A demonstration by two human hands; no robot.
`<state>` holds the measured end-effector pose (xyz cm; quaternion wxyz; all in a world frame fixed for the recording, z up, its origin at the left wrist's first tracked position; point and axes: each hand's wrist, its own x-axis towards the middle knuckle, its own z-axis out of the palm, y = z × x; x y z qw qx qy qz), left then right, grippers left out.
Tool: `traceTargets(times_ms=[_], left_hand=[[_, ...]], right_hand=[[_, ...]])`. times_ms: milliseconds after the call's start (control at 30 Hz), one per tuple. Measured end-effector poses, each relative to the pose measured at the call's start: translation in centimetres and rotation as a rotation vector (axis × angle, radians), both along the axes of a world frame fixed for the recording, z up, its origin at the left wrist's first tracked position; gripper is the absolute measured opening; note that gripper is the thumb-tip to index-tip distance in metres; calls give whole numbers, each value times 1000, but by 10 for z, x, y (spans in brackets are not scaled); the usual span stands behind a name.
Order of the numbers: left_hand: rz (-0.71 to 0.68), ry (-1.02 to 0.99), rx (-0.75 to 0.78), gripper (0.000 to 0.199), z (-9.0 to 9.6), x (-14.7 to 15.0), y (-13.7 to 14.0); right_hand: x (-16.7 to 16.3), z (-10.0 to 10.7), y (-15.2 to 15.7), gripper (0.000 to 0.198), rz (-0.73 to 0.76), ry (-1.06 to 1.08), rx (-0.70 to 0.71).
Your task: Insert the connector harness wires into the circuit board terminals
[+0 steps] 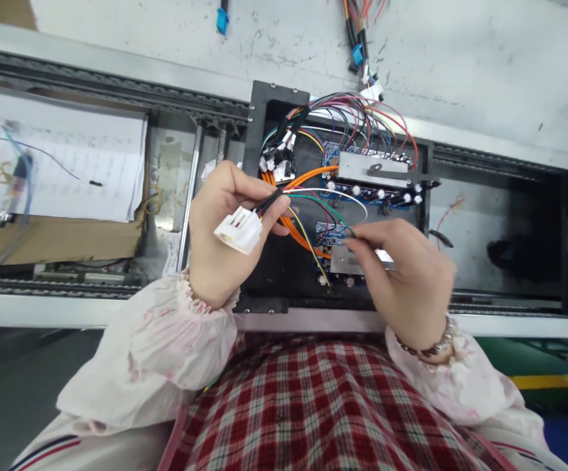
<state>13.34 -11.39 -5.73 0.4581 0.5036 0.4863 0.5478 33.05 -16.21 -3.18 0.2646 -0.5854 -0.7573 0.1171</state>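
My left hand [237, 222] is closed round a wire harness, pinching its black-sleeved part between thumb and fingers. The harness's white connector [240, 230] rests against the palm. Loose white, green, black and yellow wires fan out to the right from that grip. My right hand [399, 275] pinches the green wire [320, 200] near its end, between thumb and forefinger. Below both hands lies a black tray [278, 268] with two blue circuit boards [331, 154], each bearing a metal heat sink [372, 167]. Thick orange wires [297, 230] run between the boards, partly hidden by my left hand.
A bundle of small connectors [281, 154] lies in the tray's upper left corner. Printed sheets [53, 157] lie on cardboard at the left, with a cable across them. Conveyor rails [509, 157] run left to right. More cable ends [357, 52] lie on the bench beyond.
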Motion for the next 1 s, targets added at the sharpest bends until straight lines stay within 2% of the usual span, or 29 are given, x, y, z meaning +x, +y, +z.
traceTargets(times_ms=[133,300,533,800,900,1000], left_hand=[[23,7,-2,28,1,1,1],[33,24,0,29,2,1,1],[-10,-30,12,25,0,-1,2],[9,-22,-16,28,3,1,2],[12,-14,-23,29,3,1,2],[-7,-6,4,29,1,1,2]], right_hand=[[-1,-14,9,6,3,-26,-100],[0,-23,9,6,-36,-38,-98],[-1,-23,7,7,-37,5,-124],[0,-23,9,4,-4,-7,-116],[-1,-18,5,9,-17,-73,-57],[-3,-9,-2,13,56,-162,-70]])
